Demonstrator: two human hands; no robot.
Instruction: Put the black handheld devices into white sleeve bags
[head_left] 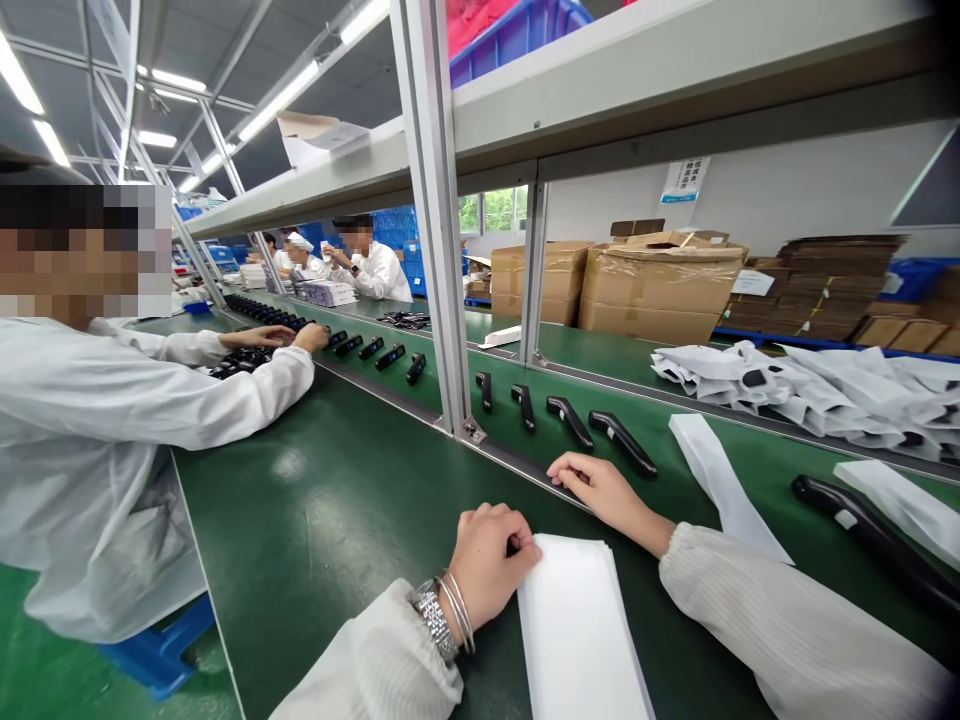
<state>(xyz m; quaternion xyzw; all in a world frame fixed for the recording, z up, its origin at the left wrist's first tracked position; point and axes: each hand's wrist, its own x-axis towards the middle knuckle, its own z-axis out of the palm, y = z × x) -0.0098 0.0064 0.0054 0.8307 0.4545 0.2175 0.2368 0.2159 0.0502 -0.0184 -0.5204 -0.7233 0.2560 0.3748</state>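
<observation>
My left hand (491, 560), with a watch and bangles at the wrist, has curled fingers pinching the top left corner of a stack of white sleeves (581, 625) on the green table. Farther right, my right hand (596, 485) reaches over the edge strip of the belt, its fingers bent together; whether anything small is between them is hidden. Just beyond it on the belt lie black handheld devices (622, 443), several in a row. A flat white sleeve (720, 480) and a larger black device (877, 530) lie to the right of my right hand.
A metal post (442, 220) stands at the table's edge, holding up a long shelf (645, 80). At the left a person in white (150, 390) works over black parts. Filled white sleeves (817, 395) are heaped at the right, with cardboard boxes (652, 290) behind.
</observation>
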